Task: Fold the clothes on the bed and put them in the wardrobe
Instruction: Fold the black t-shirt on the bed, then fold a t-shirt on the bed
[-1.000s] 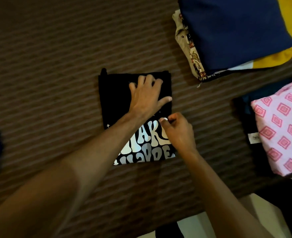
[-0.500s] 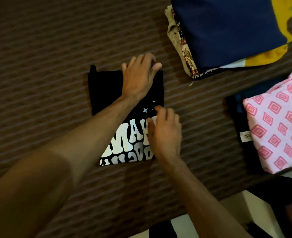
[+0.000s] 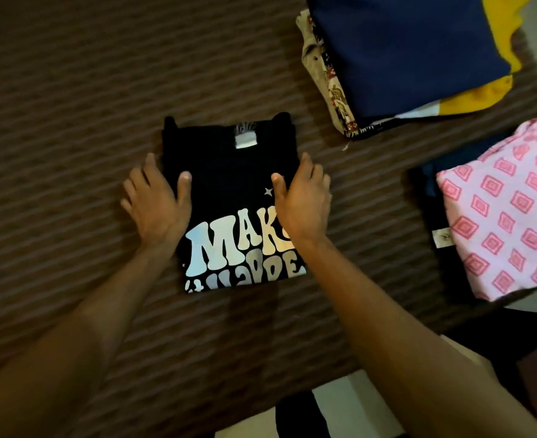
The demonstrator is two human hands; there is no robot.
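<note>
A folded black T-shirt (image 3: 229,172) with pale lettering lies on the brown striped bed (image 3: 71,90), its neck label at the far edge. My left hand (image 3: 155,200) lies along the shirt's left edge, thumb on top of the cloth and fingers straight on the bed beside it. My right hand (image 3: 303,200) mirrors it along the right edge, thumb on the shirt and fingers stretched out next to it. Neither hand has lifted the shirt.
A stack of folded clothes topped by a navy and yellow garment (image 3: 412,52) sits at the far right. A folded pink patterned cloth (image 3: 501,213) lies on dark clothing near the bed's right edge. Pale floor (image 3: 340,403) shows below.
Both hands have left the top of the shirt and moved to its two side edges. The neck label, covered before by my left hand, is now in view.
</note>
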